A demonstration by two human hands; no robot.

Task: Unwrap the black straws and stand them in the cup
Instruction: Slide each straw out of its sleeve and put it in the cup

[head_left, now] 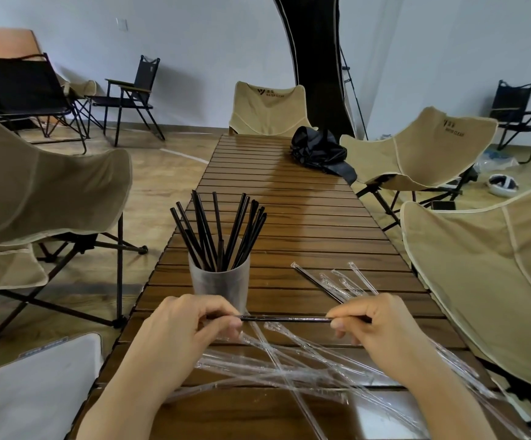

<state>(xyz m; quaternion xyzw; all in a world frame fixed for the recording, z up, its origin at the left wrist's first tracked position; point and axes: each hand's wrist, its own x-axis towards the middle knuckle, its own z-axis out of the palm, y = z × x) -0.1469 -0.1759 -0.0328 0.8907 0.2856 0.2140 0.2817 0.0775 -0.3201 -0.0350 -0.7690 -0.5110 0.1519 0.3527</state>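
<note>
Straw (286, 319) lies crosswise; your left grip (183, 330) and right grip (380, 328) each pinch an end; cup (219, 282) stands just beyond the left.

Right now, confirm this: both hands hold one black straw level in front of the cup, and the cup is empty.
Not empty: the head view shows the cup holding a bunch of black straws that stand in it. The rest holds: the left hand and right hand pinch a single straw level in front of it.
</note>
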